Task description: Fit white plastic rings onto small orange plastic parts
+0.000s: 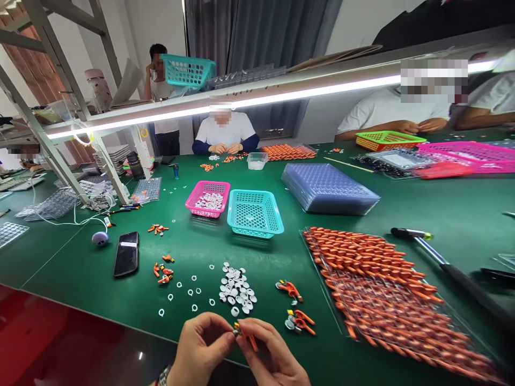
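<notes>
My left hand (202, 348) and my right hand (269, 356) meet at the near edge of the green table (193, 252). Together they pinch a small orange plastic part (245, 336) with a tiny pale piece at its tip. Just beyond the hands lies a pile of small white rings and caps (236, 289). To the right of that pile lie finished orange pieces (296, 319) with white caps. A clear tray packed with rows of orange parts (382, 284) lies on my right.
A teal basket (255, 213) and a pink basket (207, 198) with white pieces stand mid-table. A black phone (126, 253) lies at left, a stack of clear trays (328, 187) beyond, a hammer (438, 257) at right. Other people sit across the table.
</notes>
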Motion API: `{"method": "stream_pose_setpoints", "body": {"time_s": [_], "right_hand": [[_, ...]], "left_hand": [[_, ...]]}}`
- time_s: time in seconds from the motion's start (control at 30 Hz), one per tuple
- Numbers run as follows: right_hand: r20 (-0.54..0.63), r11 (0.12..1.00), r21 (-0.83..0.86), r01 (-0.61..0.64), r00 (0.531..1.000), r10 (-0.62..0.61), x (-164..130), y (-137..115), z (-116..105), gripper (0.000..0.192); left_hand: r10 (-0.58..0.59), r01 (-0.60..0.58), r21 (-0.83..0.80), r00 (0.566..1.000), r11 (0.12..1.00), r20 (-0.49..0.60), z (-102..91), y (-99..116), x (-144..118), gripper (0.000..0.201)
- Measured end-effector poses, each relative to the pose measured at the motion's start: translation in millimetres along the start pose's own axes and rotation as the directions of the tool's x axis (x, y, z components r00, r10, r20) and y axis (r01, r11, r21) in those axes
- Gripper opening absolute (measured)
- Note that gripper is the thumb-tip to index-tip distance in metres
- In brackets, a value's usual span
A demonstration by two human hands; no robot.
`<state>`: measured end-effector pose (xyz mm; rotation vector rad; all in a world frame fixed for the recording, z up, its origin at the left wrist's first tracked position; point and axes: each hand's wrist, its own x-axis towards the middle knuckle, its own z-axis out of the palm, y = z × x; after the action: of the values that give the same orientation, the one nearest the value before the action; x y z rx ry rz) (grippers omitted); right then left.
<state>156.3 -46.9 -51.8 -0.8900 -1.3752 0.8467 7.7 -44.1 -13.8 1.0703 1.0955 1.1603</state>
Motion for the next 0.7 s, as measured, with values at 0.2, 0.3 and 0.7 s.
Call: {"method": "stream_pose_setpoints", "body": {"time_s": [0.2, 0.3, 0.7], "right_hand": [[-0.025, 0.987, -0.161, 0.0, 1.0, -0.004, 1, -12, 3, 0.007], [-0.012, 0.964, -0.259, 0.064, 0.998, -0.069, 1, -13, 3, 0.01], [-0.014, 0.95, -0.269, 0.158, 0.986, -0.168, -3, -23, 4, 0.013]], "left_hand": [[0.074, -0.066, 0.192, 0.997, 0.979, -0.036, -2.5, 8, -2, 0.017], [0.141, -0.126, 0.318, 0.99, 0.94, -0.024, -1.1, 10, -4, 0.011], [0.014, -0.03, 0.167, 0.996, 0.985, 0.093, 0.1, 24, -5, 0.025]]}}
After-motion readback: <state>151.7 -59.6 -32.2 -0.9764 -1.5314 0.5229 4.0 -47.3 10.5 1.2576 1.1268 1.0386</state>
